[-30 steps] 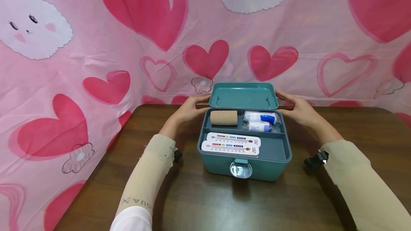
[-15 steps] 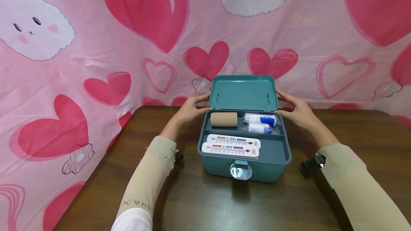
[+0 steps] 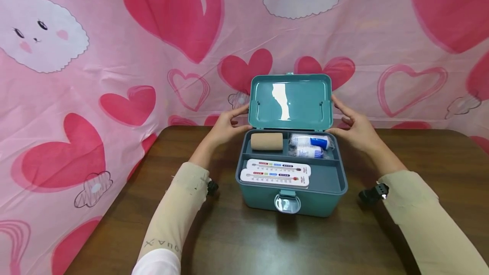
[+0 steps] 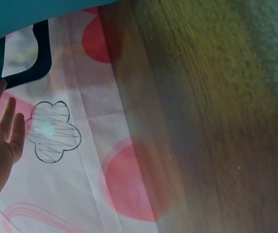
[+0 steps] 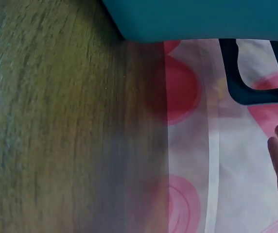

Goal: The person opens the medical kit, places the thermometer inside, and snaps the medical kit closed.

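Observation:
A teal first-aid box point(image 3: 263, 198) stands on the table with its lid point(image 3: 305, 101) tilted up at the back. My left hand point(image 3: 225, 128) is at the lid's left edge, fingers mostly straight against it. On the other side, my right hand point(image 3: 357, 128) touches the lid's right edge with extended fingers. Inside the box lie a tan bandage roll point(image 3: 266, 141), two wrapped white-and-blue rolls point(image 3: 307, 152) and two white thermometers point(image 3: 274, 178), one overlapping the other. A dark carrying handle point(image 4: 44, 53) shows behind the lid in the left wrist view.
A clear latch point(image 3: 288, 203) hangs at the box's front. The brown wooden table point(image 3: 237, 241) runs back to a pink cloth point(image 3: 153, 54) printed with hearts, close behind the lid.
The lid has swung upward from leaning far back to standing more upright, with both hands' fingers following its edges. The box and its contents have stayed in place.

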`<state>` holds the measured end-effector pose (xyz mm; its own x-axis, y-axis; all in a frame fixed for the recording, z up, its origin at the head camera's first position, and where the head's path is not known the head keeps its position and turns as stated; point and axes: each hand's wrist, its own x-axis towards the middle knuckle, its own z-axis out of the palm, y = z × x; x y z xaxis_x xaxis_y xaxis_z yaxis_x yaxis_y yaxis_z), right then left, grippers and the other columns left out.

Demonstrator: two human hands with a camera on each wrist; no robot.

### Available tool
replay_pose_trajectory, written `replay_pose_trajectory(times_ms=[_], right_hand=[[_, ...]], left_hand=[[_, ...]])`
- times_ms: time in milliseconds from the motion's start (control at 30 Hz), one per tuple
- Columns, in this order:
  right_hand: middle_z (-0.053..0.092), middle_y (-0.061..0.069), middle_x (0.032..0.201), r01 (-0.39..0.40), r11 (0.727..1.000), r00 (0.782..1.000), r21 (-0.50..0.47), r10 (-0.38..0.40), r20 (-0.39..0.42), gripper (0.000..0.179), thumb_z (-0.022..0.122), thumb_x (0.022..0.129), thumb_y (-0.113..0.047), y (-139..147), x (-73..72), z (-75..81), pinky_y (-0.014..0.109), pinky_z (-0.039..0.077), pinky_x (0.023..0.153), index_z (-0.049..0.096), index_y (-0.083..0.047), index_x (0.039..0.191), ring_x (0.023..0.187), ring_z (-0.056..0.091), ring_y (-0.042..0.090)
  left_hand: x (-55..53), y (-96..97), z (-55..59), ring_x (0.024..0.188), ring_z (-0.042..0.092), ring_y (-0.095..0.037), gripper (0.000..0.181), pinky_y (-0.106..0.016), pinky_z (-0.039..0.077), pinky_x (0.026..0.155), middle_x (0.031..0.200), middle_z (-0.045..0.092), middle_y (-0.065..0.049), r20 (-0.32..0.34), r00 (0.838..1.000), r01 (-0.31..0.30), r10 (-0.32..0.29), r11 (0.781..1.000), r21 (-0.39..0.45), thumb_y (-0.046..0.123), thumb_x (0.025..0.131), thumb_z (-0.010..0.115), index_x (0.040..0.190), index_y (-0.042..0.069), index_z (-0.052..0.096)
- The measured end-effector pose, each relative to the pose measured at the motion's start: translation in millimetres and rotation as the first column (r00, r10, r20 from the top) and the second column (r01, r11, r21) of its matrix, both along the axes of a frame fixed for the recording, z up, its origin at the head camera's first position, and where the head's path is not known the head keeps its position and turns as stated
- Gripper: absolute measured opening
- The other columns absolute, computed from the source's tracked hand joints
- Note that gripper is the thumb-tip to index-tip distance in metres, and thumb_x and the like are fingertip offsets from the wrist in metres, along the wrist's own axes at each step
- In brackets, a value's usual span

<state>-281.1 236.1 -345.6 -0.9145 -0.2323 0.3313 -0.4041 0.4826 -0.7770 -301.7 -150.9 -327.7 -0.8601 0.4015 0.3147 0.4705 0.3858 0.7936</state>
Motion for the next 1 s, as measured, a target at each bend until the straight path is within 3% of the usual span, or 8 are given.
replay_pose_trajectory(times_ms=[200,433,600,733,867,1000], right_hand=[[0.030,0.010,0.162,-0.048,0.999,0.998,-0.003,0.048,-0.044,0.095,0.076,0.086,-0.010,0.6,-1.4,-0.5,0.054,0.039,0.103,0.017,-0.027,0.159,0.145,0.035,0.041],[0.042,0.019,0.155,-0.061,0.998,0.996,0.003,0.061,-0.058,0.093,0.075,0.086,-0.007,0.2,-0.6,1.2,0.048,0.040,0.101,0.022,-0.035,0.157,0.139,0.043,0.045],[0.043,0.025,0.151,-0.094,0.996,0.993,0.005,0.094,-0.064,0.094,0.075,0.086,-0.005,2.1,0.6,3.7,0.047,0.041,0.099,0.021,-0.030,0.159,0.134,0.045,0.051],[0.042,0.026,0.152,-0.105,0.994,0.993,-0.001,0.105,-0.056,0.094,0.074,0.087,-0.004,4.5,0.5,5.7,0.034,0.044,0.100,0.019,-0.028,0.159,0.133,0.046,0.049],[0.043,0.026,0.150,-0.112,0.994,0.992,-0.018,0.111,-0.065,0.094,0.073,0.087,-0.003,5.2,-0.2,6.8,0.016,0.048,0.096,0.019,-0.028,0.159,0.130,0.054,0.038],[0.045,0.026,0.148,-0.114,0.993,0.990,-0.013,0.112,-0.083,0.093,0.072,0.088,-0.003,3.6,0.2,8.2,0.012,0.048,0.094,0.018,-0.029,0.159,0.128,0.056,0.037]], left_hand=[[0.3,3.0,-0.3,0.130,0.055,-0.034,0.069,-0.057,0.047,0.103,0.143,0.056,-0.017,-0.006,1.000,0.019,-0.019,0.999,0.033,0.007,0.088,0.074,0.150,0.013,0.044],[3.1,4.4,-1.7,0.131,0.054,-0.037,0.071,-0.058,0.046,0.104,0.144,0.054,-0.018,0.004,1.000,0.010,-0.010,0.997,0.083,0.003,0.088,0.072,0.151,0.014,0.042],[5.5,5.2,-3.4,0.130,0.055,-0.038,0.071,-0.057,0.046,0.104,0.143,0.055,-0.020,-0.010,1.000,0.000,0.001,0.996,0.088,0.003,0.087,0.073,0.151,0.011,0.042],[6.6,6.2,-2.7,0.128,0.058,-0.038,0.070,-0.056,0.047,0.103,0.141,0.057,-0.020,-0.023,1.000,-0.011,0.014,0.995,0.095,0.003,0.087,0.073,0.150,0.011,0.043],[7.6,6.6,-1.9,0.126,0.059,-0.039,0.068,-0.056,0.049,0.101,0.138,0.059,-0.021,-0.046,0.999,-0.016,0.021,0.993,0.120,0.003,0.088,0.073,0.149,0.011,0.045],[10.1,6.5,-1.7,0.123,0.061,-0.038,0.068,-0.051,0.051,0.099,0.139,0.059,-0.020,-0.066,0.997,-0.038,0.046,0.992,0.124,0.003,0.088,0.073,0.149,0.012,0.045]])
